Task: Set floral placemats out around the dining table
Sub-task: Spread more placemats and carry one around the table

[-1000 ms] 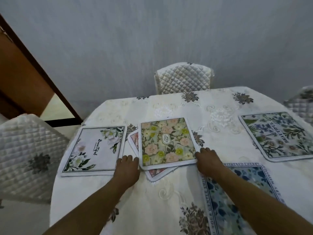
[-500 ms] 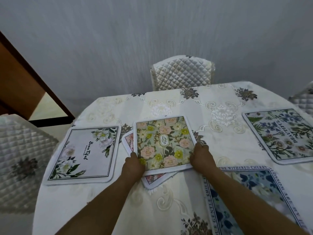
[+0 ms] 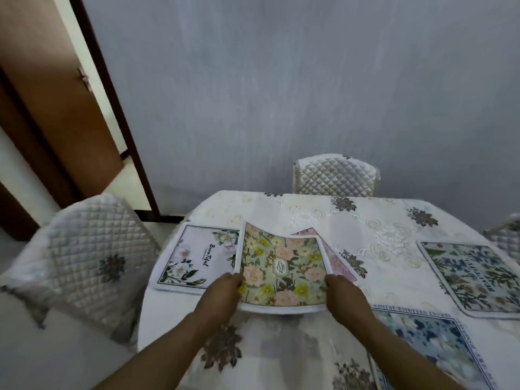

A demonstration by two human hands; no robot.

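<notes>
A green placemat with pink and yellow flowers (image 3: 281, 266) is lifted off the table, its far edge curling up. My left hand (image 3: 222, 294) grips its near left corner and my right hand (image 3: 344, 296) grips its near right corner. Under it a pink placemat (image 3: 339, 263) lies on the cloth, mostly hidden. A white placemat with white flowers (image 3: 197, 256) lies at the left edge. A blue-flowered placemat (image 3: 475, 277) lies at the right, and a dark blue one (image 3: 427, 344) lies near me on the right.
The round table (image 3: 365, 218) wears a cream embroidered cloth. Quilted chairs stand at the left (image 3: 81, 260), the far side (image 3: 334, 174) and the right edge (image 3: 506, 235). A brown door (image 3: 47, 88) stands open at the left, before a grey wall.
Both hands went from resting beside the green placemat to gripping its near corners and lifting it off the pink one. The view swung up and to the left.
</notes>
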